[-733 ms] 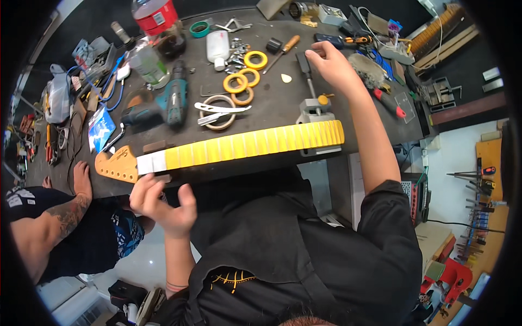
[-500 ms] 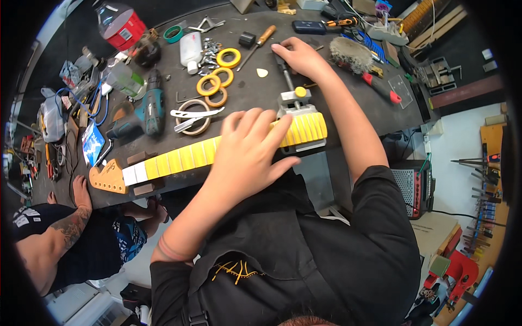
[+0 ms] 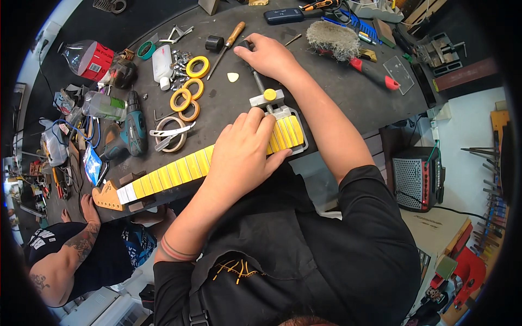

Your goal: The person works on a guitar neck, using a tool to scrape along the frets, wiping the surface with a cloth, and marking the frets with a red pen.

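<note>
A guitar neck (image 3: 176, 173) lies along the front edge of the bench. Its fingerboard is covered in yellow tape between the bare frets, with a white strip beside the wooden headstock (image 3: 107, 198). My left hand (image 3: 237, 149) is closed over the neck near its right end, fingers across the top and thumb along the near side. That end sits at a small grey screw vise (image 3: 277, 101) with a yellow knob. Behind it, my right hand (image 3: 270, 57) is wrapped round the black vise handle (image 3: 248, 46); the palm hides part of the handle.
Tape rolls (image 3: 180, 100), a white-handled razor (image 3: 173, 132), a cordless drill (image 3: 130, 130) and a screwdriver (image 3: 231, 38) lie left of the vise. A brush (image 3: 334, 41) lies to the right. At the far left, another person's hand (image 3: 89, 209) rests at the bench edge.
The view has shifted, so the bench things appear further left. My left fingers, spread before, are now bent closer together over the neck. My right hand remains at the vise handle.
</note>
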Action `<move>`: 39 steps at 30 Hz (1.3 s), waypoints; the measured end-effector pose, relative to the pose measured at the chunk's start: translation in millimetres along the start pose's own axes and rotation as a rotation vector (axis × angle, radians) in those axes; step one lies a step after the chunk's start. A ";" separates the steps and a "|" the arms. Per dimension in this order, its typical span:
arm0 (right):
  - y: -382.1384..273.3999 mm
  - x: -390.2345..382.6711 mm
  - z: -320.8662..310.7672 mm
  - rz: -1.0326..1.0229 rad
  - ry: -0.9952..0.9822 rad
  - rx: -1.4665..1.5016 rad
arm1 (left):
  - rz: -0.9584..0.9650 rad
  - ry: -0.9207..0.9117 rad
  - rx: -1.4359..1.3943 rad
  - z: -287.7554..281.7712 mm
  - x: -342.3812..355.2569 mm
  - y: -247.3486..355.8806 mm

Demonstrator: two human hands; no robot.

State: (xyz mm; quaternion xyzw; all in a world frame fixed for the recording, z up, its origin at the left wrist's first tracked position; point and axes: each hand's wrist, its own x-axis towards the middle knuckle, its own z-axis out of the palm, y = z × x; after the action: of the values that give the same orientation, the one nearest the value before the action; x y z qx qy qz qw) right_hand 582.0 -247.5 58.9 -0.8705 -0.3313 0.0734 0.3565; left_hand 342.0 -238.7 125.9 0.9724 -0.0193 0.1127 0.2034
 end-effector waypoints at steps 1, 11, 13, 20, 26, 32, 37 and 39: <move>1.7 1.7 1.4 -0.024 0.006 0.015 | 0.000 -0.005 0.000 0.8 0.6 -0.2; 1.7 2.7 -1.3 -0.032 0.002 0.082 | 0.010 0.007 -0.008 4.0 7.7 -0.6; 3.0 3.3 0.4 -0.038 0.014 0.076 | 0.005 0.011 -0.002 4.1 7.7 -0.7; -5.1 11.6 4.5 0.028 -0.056 0.061 | 0.044 0.077 0.070 4.3 -0.2 -8.6; 3.8 17.4 3.8 0.004 -0.080 0.026 | 0.096 0.177 0.089 5.3 -4.2 -10.1; -5.0 26.8 7.3 -0.030 -0.099 -0.129 | 0.116 0.252 0.100 9.5 -12.9 -14.9; -13.7 29.6 2.2 -0.003 -0.130 -0.192 | 0.118 0.256 0.062 10.3 -12.7 -14.2; -31.5 20.5 -3.2 0.111 -0.215 -0.118 | 0.103 0.257 0.069 10.0 -15.2 -15.9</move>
State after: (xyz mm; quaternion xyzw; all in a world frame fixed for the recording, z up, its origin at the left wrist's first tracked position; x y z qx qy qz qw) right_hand 582.4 -219.8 84.6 -0.8940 -0.3225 0.1665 0.2627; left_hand 330.6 -228.3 107.3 0.9541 -0.0392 0.2472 0.1644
